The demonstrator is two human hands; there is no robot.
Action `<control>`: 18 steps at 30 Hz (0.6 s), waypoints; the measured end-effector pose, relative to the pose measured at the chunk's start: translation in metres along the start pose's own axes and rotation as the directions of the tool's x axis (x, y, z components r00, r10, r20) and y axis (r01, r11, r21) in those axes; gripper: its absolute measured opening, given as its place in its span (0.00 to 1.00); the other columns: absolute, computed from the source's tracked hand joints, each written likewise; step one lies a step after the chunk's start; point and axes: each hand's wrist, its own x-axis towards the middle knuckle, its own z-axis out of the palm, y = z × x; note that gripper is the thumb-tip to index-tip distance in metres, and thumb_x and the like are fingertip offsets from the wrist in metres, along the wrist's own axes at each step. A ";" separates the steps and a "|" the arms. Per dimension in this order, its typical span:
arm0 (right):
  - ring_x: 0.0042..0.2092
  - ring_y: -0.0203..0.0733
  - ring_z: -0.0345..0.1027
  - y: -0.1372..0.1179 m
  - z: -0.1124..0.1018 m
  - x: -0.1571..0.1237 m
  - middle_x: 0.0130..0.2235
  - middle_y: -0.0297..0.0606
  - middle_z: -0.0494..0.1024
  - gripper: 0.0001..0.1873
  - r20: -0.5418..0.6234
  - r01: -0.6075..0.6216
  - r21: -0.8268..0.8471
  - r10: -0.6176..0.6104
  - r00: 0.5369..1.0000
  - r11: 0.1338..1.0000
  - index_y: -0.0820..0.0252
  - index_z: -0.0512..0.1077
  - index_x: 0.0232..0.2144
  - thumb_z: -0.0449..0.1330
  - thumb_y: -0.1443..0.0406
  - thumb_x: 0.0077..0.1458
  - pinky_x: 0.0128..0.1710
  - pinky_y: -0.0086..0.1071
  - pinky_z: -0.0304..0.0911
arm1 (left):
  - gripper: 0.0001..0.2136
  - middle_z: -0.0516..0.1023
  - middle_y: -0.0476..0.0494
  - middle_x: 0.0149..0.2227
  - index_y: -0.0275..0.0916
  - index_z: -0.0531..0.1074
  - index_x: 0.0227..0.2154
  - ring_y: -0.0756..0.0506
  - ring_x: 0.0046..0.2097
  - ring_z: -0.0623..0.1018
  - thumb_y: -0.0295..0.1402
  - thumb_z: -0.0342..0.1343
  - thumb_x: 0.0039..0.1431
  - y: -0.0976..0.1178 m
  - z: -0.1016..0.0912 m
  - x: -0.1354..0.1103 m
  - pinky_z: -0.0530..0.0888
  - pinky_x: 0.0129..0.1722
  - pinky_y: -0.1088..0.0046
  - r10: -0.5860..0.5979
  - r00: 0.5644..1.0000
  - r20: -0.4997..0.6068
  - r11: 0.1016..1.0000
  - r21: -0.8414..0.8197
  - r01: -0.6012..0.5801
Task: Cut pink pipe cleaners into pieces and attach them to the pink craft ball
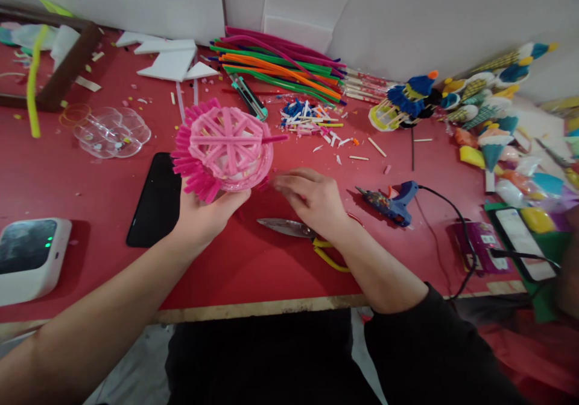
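Observation:
My left hand (203,218) is closed round the underside of a pink pipe-cleaner craft (228,142), tilted so its round, spoked face shows. Darker pink fuzzy loops fringe its left side, and one dark pink stem sticks out to the right. Just right of its lower rim, my right hand (312,197) has its fingers bent together. Small dark pink bits show by those fingertips; whatever the fingers hold is hidden. Under the right wrist lie scissors (289,228) with yellow handles, partly covered. A blue glue gun (391,203) rests farther right.
Coloured pipe cleaners (280,67) are heaped at the back, near a utility knife (248,97) and cut scraps (307,118). A black phone (156,200), clear plastic tray (113,132) and white device (34,260) are at left. Finished-looking crafts (484,97) crowd the right.

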 end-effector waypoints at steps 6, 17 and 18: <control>0.41 0.37 0.81 -0.015 -0.020 0.003 0.40 0.33 0.85 0.14 -0.200 0.063 0.003 -0.061 0.978 0.998 0.52 0.77 0.44 0.56 0.74 0.63 0.41 0.30 0.76 | 0.13 0.83 0.47 0.35 0.46 0.72 0.32 0.37 0.49 0.82 0.33 0.69 0.42 -0.007 0.003 -0.001 0.77 0.55 0.56 -0.018 0.999 0.035 0.990 -0.136 0.023; 0.37 0.40 0.75 -0.023 -0.033 0.010 0.35 0.36 0.79 0.10 -0.356 0.160 -0.326 -0.278 0.892 0.932 0.54 0.76 0.41 0.61 0.73 0.60 0.40 0.39 0.72 | 0.16 0.84 0.44 0.41 0.45 0.76 0.35 0.35 0.46 0.83 0.29 0.70 0.41 -0.003 0.000 -0.003 0.79 0.52 0.54 0.017 0.971 0.237 0.997 -0.082 0.002; 0.37 0.40 0.74 -0.022 -0.033 0.011 0.35 0.36 0.78 0.11 -0.346 0.168 -0.334 -0.286 0.894 0.928 0.54 0.75 0.41 0.60 0.73 0.60 0.40 0.39 0.72 | 0.16 0.84 0.44 0.40 0.45 0.76 0.34 0.35 0.46 0.83 0.29 0.71 0.40 -0.003 -0.001 -0.003 0.80 0.51 0.54 -0.013 0.968 0.250 0.995 -0.088 0.036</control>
